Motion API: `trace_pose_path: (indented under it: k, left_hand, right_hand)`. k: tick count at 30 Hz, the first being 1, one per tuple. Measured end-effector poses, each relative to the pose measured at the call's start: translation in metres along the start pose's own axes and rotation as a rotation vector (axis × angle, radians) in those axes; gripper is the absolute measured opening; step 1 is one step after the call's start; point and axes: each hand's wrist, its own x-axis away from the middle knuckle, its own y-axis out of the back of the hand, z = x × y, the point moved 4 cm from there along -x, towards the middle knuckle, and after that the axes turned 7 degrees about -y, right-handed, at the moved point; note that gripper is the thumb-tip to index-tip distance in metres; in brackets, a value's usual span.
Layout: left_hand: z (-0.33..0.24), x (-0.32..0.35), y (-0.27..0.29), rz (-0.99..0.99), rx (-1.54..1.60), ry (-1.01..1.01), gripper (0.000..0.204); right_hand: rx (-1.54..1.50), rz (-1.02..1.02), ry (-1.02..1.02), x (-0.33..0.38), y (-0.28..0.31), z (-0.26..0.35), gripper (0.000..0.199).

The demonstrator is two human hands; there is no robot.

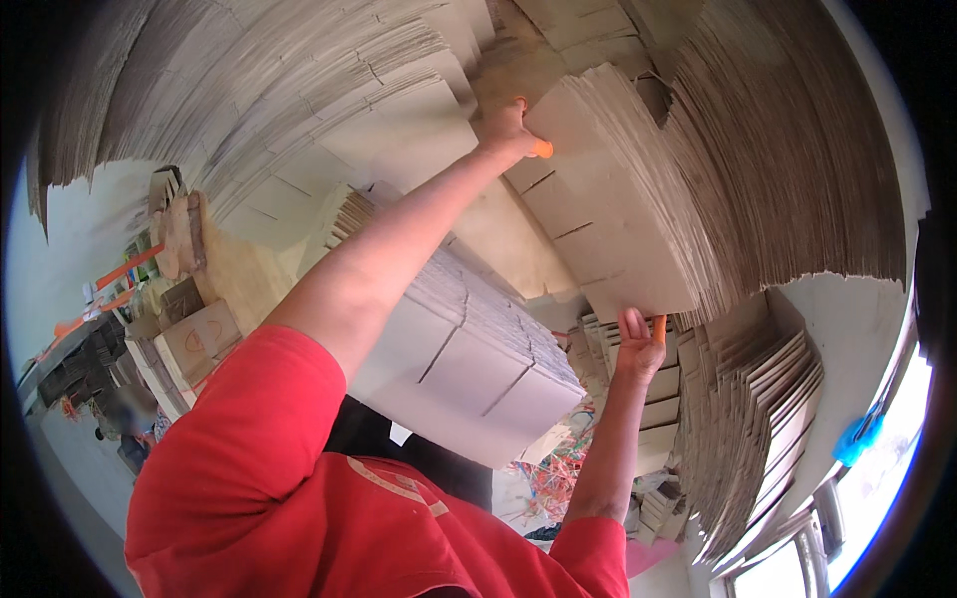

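Note:
A thick stack of flattened cardboard boxes [588,209] with dark slots cut in its face is held tilted between my two hands. My left hand [506,135], with orange covers on its fingertips, grips the stack by its far left edge. At the near end, my right hand [640,347] is closed on the bottom edge, fingers against the face and an orange-covered thumb beside them. The far-side fingers of both hands are partly hidden. Below my left arm stands another bundle of slotted cardboard [469,349], close to my body.
Tall piles of flat cardboard rise at the right [778,159] and at the back left [259,90]. More folded sheets [748,419] lean at the lower right by a window. Tangled red strands [563,468] lie on the floor. A blurred person [125,414] is far left.

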Motion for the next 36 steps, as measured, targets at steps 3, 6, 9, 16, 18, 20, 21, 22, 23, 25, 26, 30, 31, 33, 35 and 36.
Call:
trace_pose_path:
  k: [3, 6, 9, 16, 18, 20, 21, 22, 23, 25, 26, 30, 31, 33, 35, 36]
  left_hand:
    - [-0.002, 0.003, 0.006, -0.029, -0.005, -0.019, 0.061]
    - [0.019, -0.003, 0.009, -0.004, 0.292, -0.013, 0.055]
    - [0.026, -0.001, 0.012, 0.018, 0.455, -0.05, 0.058]
    - [-0.05, 0.051, 0.088, 0.089, 0.506, -0.211, 0.056]
    - [-0.087, 0.091, 0.129, 0.055, 0.465, -0.287, 0.046]
    - [-0.088, 0.134, 0.172, -0.028, 0.524, -0.374, 0.035]
    - [-0.074, 0.153, 0.195, -0.08, 0.63, -0.407, 0.031]
    - [-0.059, 0.181, 0.216, -0.231, 0.57, -0.404, 0.029]
    - [-0.047, 0.21, 0.242, -0.389, 0.497, -0.392, 0.028]
    - [-0.002, 0.259, 0.291, -0.513, 0.562, -0.483, 0.026]
    - [0.03, 0.283, 0.311, -0.598, 0.579, -0.469, 0.025]
    - [0.214, 0.391, 0.312, -0.904, 0.574, 0.11, 0.022]
    - [0.245, 0.413, 0.288, -0.885, 0.564, 0.251, 0.023]
    - [0.279, 0.442, 0.235, -0.741, 0.605, 0.467, 0.025]
    - [0.301, 0.451, 0.177, -0.741, 0.844, 0.706, 0.031]
    - [0.318, 0.452, 0.147, -0.762, 0.871, 0.708, 0.036]
  right_hand:
    - [0.047, -0.127, -0.018, 0.006, 0.006, 0.003, 0.055]
    - [0.008, 0.071, 0.059, 0.008, 0.01, 0.007, 0.054]
    - [-0.031, 0.183, 0.036, 0.014, 0.0, 0.011, 0.048]
    - [0.308, -0.21, 0.264, 0.028, -0.018, 0.042, 0.014]
    - [0.407, -0.165, 0.328, 0.046, -0.044, 0.05, 0.015]
    - [0.572, -0.039, 0.339, 0.053, -0.062, 0.051, 0.017]
    - [0.679, 0.081, 0.313, 0.058, -0.075, 0.047, 0.017]
    - [0.788, 0.205, 0.29, 0.066, -0.093, 0.042, 0.02]
    - [0.895, 0.34, 0.256, 0.074, -0.114, 0.04, 0.024]
    - [1.135, 0.527, 0.105, 0.09, -0.154, 0.035, 0.041]
    - [1.212, 0.629, 0.079, 0.102, -0.175, 0.03, 0.049]
    - [1.513, 1.001, 0.248, 0.156, -0.242, -0.003, 0.094]
    - [1.648, 1.051, 0.276, 0.159, -0.249, -0.013, 0.101]
    - [1.922, 1.139, 0.344, 0.162, -0.259, -0.036, 0.118]
    - [1.791, 1.138, 0.095, 0.172, -0.261, -0.063, 0.123]
    - [1.808, 1.151, 0.065, 0.173, -0.262, -0.072, 0.124]
